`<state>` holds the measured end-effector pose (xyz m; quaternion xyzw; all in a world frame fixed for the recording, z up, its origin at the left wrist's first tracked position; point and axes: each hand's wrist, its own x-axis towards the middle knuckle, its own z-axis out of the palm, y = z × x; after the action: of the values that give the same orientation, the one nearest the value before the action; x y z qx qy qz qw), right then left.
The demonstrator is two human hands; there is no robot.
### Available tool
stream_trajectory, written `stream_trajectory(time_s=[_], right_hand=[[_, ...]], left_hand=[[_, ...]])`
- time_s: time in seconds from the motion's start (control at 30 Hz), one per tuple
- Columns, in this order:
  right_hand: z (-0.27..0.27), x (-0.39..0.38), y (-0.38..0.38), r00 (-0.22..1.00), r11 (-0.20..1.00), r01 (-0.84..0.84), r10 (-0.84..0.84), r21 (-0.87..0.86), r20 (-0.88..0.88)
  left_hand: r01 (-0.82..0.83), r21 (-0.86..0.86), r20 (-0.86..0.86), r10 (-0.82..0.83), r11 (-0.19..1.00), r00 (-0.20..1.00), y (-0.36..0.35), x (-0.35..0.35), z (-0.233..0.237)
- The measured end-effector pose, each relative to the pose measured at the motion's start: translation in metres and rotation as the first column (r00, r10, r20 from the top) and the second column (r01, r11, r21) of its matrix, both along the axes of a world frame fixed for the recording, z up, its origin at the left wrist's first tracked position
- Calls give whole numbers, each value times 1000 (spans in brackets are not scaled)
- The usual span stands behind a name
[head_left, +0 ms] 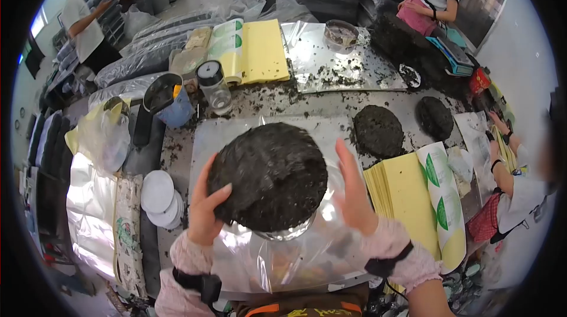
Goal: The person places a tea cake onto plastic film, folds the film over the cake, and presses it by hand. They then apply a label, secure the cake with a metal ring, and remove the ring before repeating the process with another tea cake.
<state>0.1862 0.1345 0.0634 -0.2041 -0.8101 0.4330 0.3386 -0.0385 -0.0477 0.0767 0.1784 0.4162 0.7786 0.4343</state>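
Note:
A thick, round, dark pressed cake [269,178], crumbly like tea leaves and blurred slightly by motion, is held tilted above the work surface. My left hand [207,202] grips its left edge, thumb across the near face and fingers partly hidden behind. To the right of the cake, my right hand [353,196] stays apart from it with fingers stretched out and nothing in them. Below lies a clear plastic sheet [236,264] over a shiny metal plate. Part of a shiny round rim shows under the cake; the rest is hidden.
Two more dark cakes, one round [378,131] and one smaller [434,118], lie right. Stacked yellow paper [401,199] sits nearer. White discs [158,192], a blue jug [176,110] and a lidded jar [215,90] stand left. A crumb-strewn metal tray [336,69] is behind. Other people work nearby.

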Motion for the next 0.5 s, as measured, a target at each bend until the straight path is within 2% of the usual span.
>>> stream_trajectory(time_s=[0.03, 0.07, 0.1, 0.13, 0.2, 0.23, 0.3, 0.33, 0.37, 0.4, 0.47, 0.5], right_hand=[[13, -19, 3, 996, 917, 10, -44, -400, -76], [23, -39, 1, 984, 680, -15, -119, -733, -130], [11, -48, -2, 994, 911, 66, -96, -406, -53], [-2, -55, -4, 994, 995, 103, -103, -10, 33], [13, -49, -24, 992, 992, 125, -124, 22, -9], [11, -39, -30, 992, 992, 124, -124, 25, -4], [-7, -20, -48, 995, 995, 97, -97, -20, 35], [-32, -13, -59, 990, 992, 121, -123, 35, 63], [-59, -9, -66, 979, 990, 122, -131, 65, 156], [-80, -6, -68, 960, 988, 122, -142, 97, 240], [-51, -1, -54, 932, 919, 110, -227, 378, 283], [-32, 6, -52, 911, 862, 91, -275, 499, 309]], left_hand=[[21, -34, -61, -23, 999, 998, 7, -2, -2], [29, -132, -233, -60, 991, 971, 17, -4, -7], [-96, -194, -507, -16, 976, 862, 23, 2, -5], [-230, -219, -734, -5, 948, 679, 27, 6, -6], [-232, -159, -705, 54, 960, 707, 18, 9, 13], [-112, -138, -455, 37, 984, 890, 11, 15, 20], [-137, -193, -632, -17, 972, 775, -2, 19, -19], [-156, -222, -708, -48, 963, 705, -10, 20, -46], [-251, -316, -862, -166, 915, 479, -14, 17, -78], [-225, -371, -820, -204, 901, 534, -16, 18, -107], [-411, -356, -934, -304, 839, 188, -18, 19, -100], [-406, -381, -922, -371, 830, 108, -18, 20, -77]])
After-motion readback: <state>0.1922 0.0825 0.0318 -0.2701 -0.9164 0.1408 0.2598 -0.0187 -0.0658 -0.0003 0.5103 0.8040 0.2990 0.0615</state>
